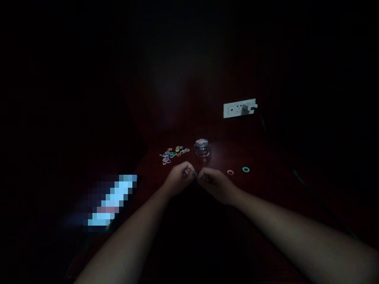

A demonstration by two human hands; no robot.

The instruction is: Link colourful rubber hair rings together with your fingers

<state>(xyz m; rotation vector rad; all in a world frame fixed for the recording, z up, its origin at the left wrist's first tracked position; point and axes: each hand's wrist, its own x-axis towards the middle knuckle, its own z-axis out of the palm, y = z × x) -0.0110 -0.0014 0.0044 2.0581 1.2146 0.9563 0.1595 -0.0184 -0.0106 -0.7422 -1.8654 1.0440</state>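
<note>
Close together at the middle of the table, my left hand [181, 176] and my right hand [216, 182] both have their fingers closed in a pinch. Between the fingertips shows a small bluish hair tie [195, 173]; the dim light hides its exact shape. Beyond my left hand lies a loose spread of several colourful hair ties [172, 154]. Just past both hands stands a clear lidded jar [202, 150]. To the right of my right hand, a pink hair tie [230, 172] and a green hair tie [246, 169] lie flat and apart.
A white wall socket [239, 108] with a plugged-in charger [250, 106] sits at the back right. Its dark cable [299, 176] runs down the right side. At the left glows a blurred-out screen [114, 201]. The dark red table [219, 157] fades into shadow.
</note>
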